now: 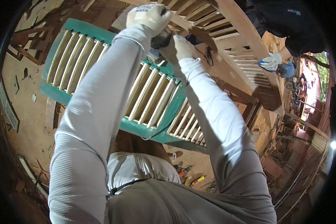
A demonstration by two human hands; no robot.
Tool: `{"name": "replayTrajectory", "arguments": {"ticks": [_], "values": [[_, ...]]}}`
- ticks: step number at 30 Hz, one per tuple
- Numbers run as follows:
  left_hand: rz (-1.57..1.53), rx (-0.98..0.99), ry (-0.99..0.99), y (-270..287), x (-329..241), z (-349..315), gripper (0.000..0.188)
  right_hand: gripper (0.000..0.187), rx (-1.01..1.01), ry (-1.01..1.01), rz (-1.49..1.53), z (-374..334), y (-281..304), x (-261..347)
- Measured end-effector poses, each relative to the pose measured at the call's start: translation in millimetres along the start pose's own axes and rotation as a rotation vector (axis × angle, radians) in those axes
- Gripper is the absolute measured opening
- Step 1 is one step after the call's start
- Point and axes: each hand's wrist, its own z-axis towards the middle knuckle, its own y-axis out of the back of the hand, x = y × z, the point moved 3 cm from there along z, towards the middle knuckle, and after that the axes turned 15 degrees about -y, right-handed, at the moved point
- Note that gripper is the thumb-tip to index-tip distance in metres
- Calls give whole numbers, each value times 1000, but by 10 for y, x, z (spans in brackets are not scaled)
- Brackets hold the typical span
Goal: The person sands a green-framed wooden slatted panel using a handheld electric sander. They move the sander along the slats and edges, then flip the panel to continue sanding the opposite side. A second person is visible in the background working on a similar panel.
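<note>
Left hand (148, 16) in a white knit glove, curled shut around a dark power tool (161, 38); right hand (179, 48), gloved alike, clamped on its underside. Just beneath both, a teal-framed louvred shutter (112, 84) with pale, bare wooden slats. Beyond, a second unpainted wooden shutter (227, 33), steadied by another person's gloved hand (269, 61).

We get warm, fairly dim workshop light; daylight blows out at the far right doorway (310, 80), plus a lamp flare (333, 144). Sleeves (100, 100) overexposed. Heavy fisheye bending, black vignette at rim. Slight blur on gloves.
</note>
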Motion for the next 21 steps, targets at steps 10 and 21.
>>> {"name": "replayTrajectory", "arguments": {"ticks": [10, 21], "values": [[7, -144, 86, 429, 966, -81, 52, 25, -30, 81, -85, 251, 282, 1131], [18, -321, 147, 948, 1745, -127, 39, 25, -92, 225, -55, 557, 458, 2099]]}}
